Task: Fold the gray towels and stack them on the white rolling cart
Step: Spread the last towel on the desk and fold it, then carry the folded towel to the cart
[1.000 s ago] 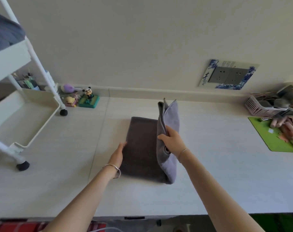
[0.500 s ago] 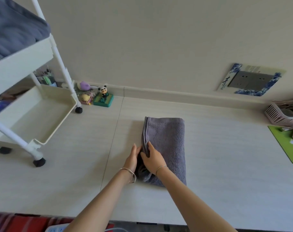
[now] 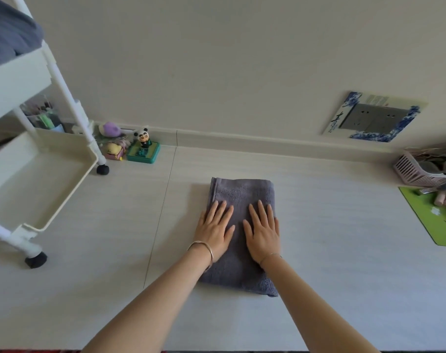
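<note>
A gray towel [image 3: 242, 192] lies folded into a narrow rectangle in the middle of the pale table. My left hand [image 3: 214, 229] and my right hand [image 3: 263, 231] rest flat on top of it, side by side, palms down with fingers spread, holding nothing. The white rolling cart [image 3: 42, 197] stands at the left. Its upper shelf carries folded gray towels [image 3: 10, 39], and its lower tray holds nothing.
Small toy figures [image 3: 143, 146] sit by the wall next to the cart's wheel [image 3: 102, 169]. A pink basket [image 3: 418, 171] and a green mat [image 3: 430, 215] with small items lie at the right edge. A wall socket [image 3: 372, 118] is behind.
My right hand laid the raised half of the towel over to the left, closing the fold. Both hands then moved onto the towel and now press flat on it.
</note>
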